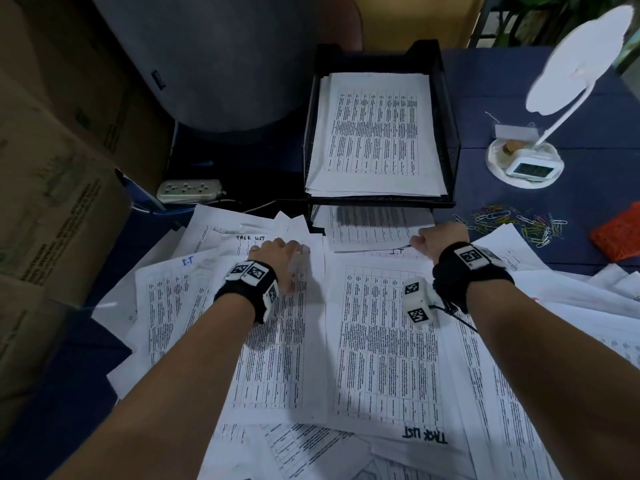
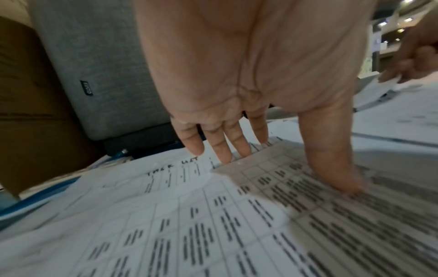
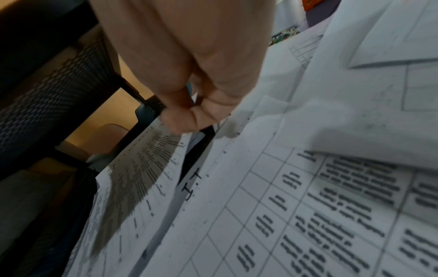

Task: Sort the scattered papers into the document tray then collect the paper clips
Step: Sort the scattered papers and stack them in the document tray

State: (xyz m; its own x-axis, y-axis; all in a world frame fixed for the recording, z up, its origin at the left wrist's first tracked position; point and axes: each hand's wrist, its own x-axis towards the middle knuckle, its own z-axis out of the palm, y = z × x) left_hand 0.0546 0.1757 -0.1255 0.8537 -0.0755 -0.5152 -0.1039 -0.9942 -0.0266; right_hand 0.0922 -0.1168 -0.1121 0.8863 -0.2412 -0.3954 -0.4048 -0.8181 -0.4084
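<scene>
Head view — blue desk under papers | left hand flat | right hand pinching sheet

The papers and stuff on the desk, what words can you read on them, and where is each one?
"TASK LIST": handwritten on the sheet under the left hand.
"TASK LIST": upside down, on a near sheet.
"I.T": blue ink on a left sheet.
"I.T": pen on the sheet below the right hand.
Chair tag: too blurred to be sure.
Table print, box print and clock digits: too small.
</scene>
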